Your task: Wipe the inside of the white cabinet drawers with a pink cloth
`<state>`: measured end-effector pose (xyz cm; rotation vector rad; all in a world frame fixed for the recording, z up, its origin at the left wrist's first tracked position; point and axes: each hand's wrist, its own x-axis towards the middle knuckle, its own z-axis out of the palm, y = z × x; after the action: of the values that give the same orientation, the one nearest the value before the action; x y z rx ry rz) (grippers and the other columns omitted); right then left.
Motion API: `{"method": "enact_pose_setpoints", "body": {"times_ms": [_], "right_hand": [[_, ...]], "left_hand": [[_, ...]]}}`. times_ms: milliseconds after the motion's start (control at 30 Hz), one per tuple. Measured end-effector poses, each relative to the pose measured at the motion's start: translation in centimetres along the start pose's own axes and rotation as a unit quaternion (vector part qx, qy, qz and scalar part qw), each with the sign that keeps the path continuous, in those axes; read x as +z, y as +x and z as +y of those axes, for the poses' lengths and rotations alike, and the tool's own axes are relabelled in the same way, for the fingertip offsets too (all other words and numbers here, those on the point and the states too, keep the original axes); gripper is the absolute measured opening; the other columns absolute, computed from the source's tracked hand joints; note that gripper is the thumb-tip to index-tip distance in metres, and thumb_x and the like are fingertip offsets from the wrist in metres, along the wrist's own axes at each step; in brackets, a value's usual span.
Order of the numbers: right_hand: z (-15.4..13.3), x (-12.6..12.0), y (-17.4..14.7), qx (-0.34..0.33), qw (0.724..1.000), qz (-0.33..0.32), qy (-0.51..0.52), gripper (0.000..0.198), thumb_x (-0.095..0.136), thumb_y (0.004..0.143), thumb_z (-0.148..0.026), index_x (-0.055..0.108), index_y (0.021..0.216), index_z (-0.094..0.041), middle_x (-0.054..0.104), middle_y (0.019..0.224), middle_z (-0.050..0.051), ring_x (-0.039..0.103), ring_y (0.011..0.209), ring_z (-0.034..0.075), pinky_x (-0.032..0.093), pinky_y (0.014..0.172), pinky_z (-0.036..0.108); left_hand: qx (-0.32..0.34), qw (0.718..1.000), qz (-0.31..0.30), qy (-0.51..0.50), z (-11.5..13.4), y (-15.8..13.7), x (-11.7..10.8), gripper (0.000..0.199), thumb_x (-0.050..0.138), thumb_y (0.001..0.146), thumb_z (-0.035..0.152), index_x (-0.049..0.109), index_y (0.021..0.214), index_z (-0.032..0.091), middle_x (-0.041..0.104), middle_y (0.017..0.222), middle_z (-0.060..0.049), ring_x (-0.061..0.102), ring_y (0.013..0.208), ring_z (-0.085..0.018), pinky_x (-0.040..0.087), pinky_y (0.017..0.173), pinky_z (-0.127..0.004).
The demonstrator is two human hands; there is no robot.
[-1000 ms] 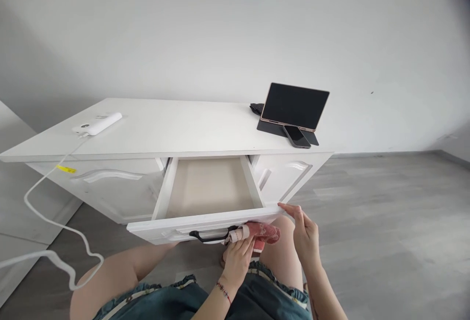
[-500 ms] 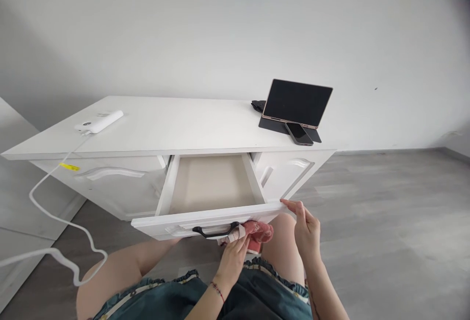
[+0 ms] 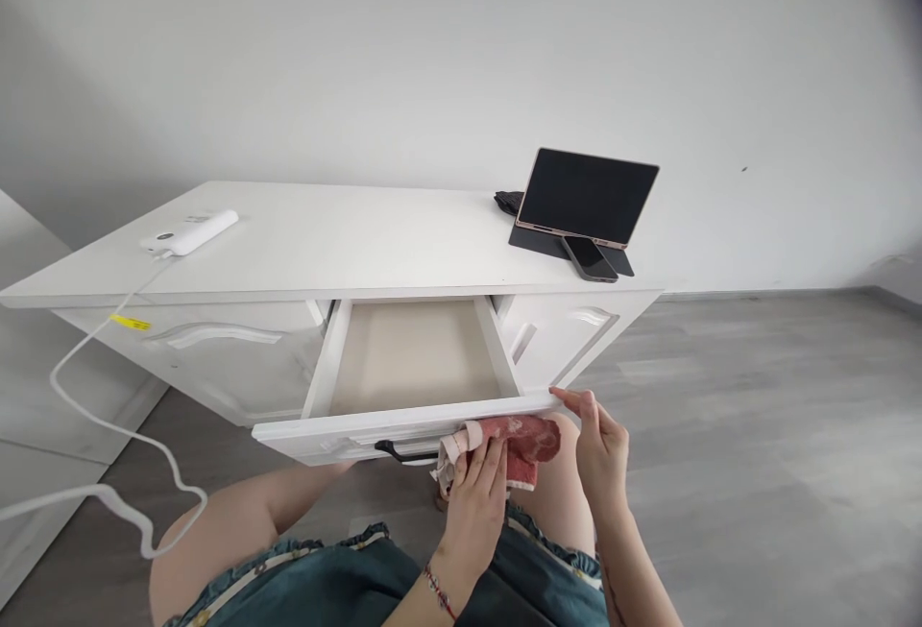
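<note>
A white drawer (image 3: pixel 418 358) stands pulled out of the cabinet, its beige bottom bare. My left hand (image 3: pixel 475 488) presses a red and cream cloth (image 3: pixel 529 445) against the drawer front, over the right end of the black handle (image 3: pixel 407 452). The fingers lie on the cloth, which hangs in folds below the drawer's edge. At the drawer front's right end, my right hand (image 3: pixel 597 440) grips the corner between thumb and fingers. Part of the handle is hidden by the cloth.
On the white cabinet top (image 3: pixel 346 233) a tablet (image 3: pixel 587 195) stands on its dark cover, a phone (image 3: pixel 589 259) before it and a black item (image 3: pixel 508 202) behind. At left lies a white device (image 3: pixel 191 233) with a cable (image 3: pixel 173 464) hanging down. My knees are under the drawer.
My left hand has moved slightly right with the cloth, which now covers more of the handle's right end and drawer front. My right hand stays at the corner.
</note>
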<state>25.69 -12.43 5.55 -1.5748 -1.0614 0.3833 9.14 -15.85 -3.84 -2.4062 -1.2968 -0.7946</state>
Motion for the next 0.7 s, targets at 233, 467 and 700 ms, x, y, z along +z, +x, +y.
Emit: {"method": "enact_pose_setpoints", "body": {"times_ms": [233,467,700], "right_hand": [[-0.2,0.0,0.1,0.013,1.0,0.0,-0.002,0.053,0.043,0.09,-0.057,0.077,0.082,-0.017,0.076,0.092,0.011,0.069,0.093,0.028,0.051,0.087,0.039],[-0.3,0.1,0.0,0.021,1.0,0.005,0.004,0.054,0.043,0.09,-0.058,0.077,0.083,-0.017,0.076,0.092,0.011,0.068,0.095,0.028,0.049,0.088,0.039],[0.1,0.4,0.1,0.042,0.999,0.018,0.009,0.058,0.044,0.087,-0.064,0.077,0.079,-0.017,0.076,0.09,0.011,0.068,0.093,0.028,0.049,0.087,0.038]], "left_hand": [[-0.018,0.997,0.077,0.006,-3.8,0.4,-2.1,0.043,0.041,0.091,0.015,0.061,0.129,0.019,0.061,0.135,-0.008,0.021,0.147,-0.022,0.012,0.12,-0.044],[-0.051,0.988,0.135,-0.048,-6.7,-2.9,-1.7,0.037,0.043,0.088,0.01,0.07,0.111,0.016,0.072,0.113,-0.011,0.022,0.146,-0.025,0.014,0.12,-0.049],[-0.09,0.987,0.122,-0.047,-6.3,-6.4,0.2,0.037,0.051,0.083,0.008,0.073,0.103,0.029,0.074,0.098,-0.006,0.054,0.121,-0.025,0.021,0.116,-0.048]]}}
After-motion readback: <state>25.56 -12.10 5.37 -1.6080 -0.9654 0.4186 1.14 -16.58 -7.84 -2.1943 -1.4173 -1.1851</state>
